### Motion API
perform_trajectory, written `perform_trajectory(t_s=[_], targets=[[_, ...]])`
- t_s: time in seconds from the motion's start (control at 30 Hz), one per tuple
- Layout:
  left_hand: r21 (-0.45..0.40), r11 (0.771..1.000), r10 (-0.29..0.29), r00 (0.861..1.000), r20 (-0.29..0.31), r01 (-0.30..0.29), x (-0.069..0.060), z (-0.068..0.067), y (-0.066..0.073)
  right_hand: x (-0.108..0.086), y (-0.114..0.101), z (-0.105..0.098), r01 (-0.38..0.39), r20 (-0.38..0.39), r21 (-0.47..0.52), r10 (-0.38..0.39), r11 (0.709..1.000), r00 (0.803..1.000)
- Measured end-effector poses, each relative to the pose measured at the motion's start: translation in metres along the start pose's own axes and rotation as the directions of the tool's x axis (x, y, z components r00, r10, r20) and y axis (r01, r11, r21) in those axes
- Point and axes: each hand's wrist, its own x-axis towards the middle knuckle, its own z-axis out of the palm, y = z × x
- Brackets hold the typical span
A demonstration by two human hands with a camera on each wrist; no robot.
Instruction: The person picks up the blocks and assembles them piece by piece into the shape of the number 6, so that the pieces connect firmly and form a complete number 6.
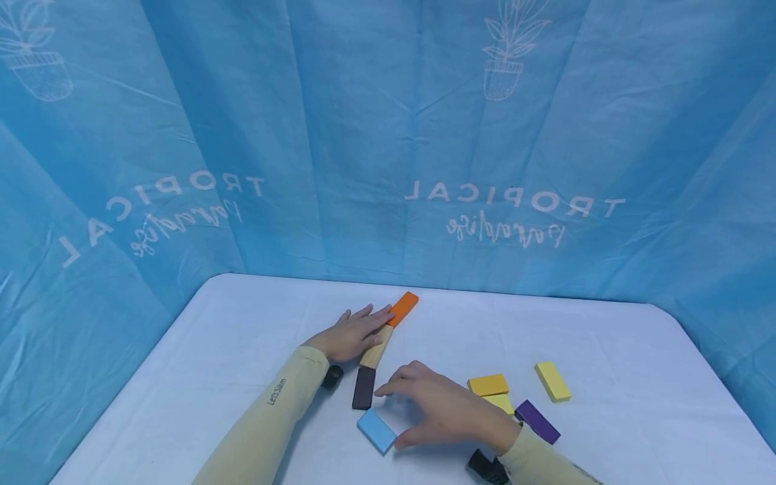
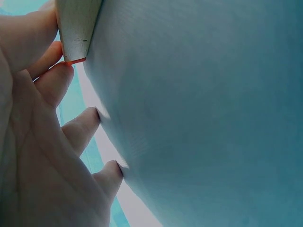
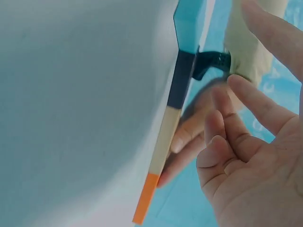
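My left hand (image 1: 351, 336) rests with spread fingers beside the row's far end, its fingertips at the orange block (image 1: 403, 308) and the thumb at the natural wood block (image 1: 376, 346). A black block (image 1: 364, 388) continues the row toward me. Near its lower end lies a light blue block (image 1: 376, 431), turned at an angle. Over the cloth to the right, my right hand (image 1: 445, 407) has its thumb near the blue block's right corner and its fingers spread apart from the thumb, gripping nothing. In the right wrist view, the orange block (image 3: 146, 198) forms the row's end.
Right of my right hand lie an amber block (image 1: 488, 384), a yellow block (image 1: 500, 403) against it, a purple block (image 1: 537, 422) and another yellow block (image 1: 552, 382). A blue printed curtain (image 1: 376, 135) hangs behind the white-covered table (image 1: 242, 323).
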Motion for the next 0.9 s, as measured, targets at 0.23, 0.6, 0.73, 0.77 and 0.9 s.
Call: perform_trajectory(t_s=[0.23,0.6,0.73,0.77,0.9], targets=[[-0.001,1.0,-0.025,1.0,-0.001,0.025,0.001,0.0,0.001,-0.016,0.008,-0.011,-0.065,-0.041,0.07,0.068,0.995,0.997],[-0.005,0.999,-0.036,0.999,0.005,0.036,0.003,0.001,0.001,-0.046,0.018,-0.024,-0.175,-0.199,0.116,0.196,0.978,0.96],[-0.01,1.0,-0.022,1.0,0.004,0.023,0.001,0.001,0.0,-0.056,0.022,-0.024,-0.227,-0.28,0.124,0.253,0.966,0.926],[-0.009,1.0,-0.015,1.0,0.004,0.015,0.001,0.001,0.0,-0.058,0.023,-0.024,-0.237,-0.299,0.132,0.266,0.963,0.916],[-0.014,1.0,0.006,1.0,0.005,-0.006,0.0,0.0,-0.001,-0.069,0.03,-0.025,-0.277,-0.347,0.162,0.318,0.947,0.882]])
